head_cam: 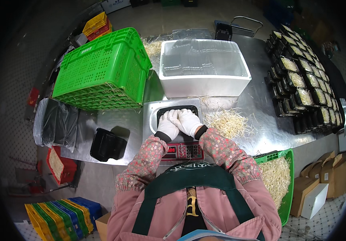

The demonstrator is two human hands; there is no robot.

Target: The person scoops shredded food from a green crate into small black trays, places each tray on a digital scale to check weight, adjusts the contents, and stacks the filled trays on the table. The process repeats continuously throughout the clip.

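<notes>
My left hand [168, 124] and my right hand [188, 123], both in white gloves, lie palms down side by side over a black plastic tray [194, 109]. Their fingers meet at the middle. What sits beneath the palms is hidden. The tray rests on the metal platter [147, 109] of a digital scale, whose red keypad panel [188, 151] with a lit display faces me. Just right of the scale lies a loose heap of bean sprouts [230, 123]. Another black plastic tray [101, 145] is tipped on its side at the left on the steel table [133, 120].
Behind the scale stands a white foam box [203, 87] with clear plastic inside. A green crate [100, 69] and bagged trays [55, 123] occupy the left. Filled sprout trays [302, 81] are stacked at right. Close by my right arm is a green crate of sprouts [276, 177].
</notes>
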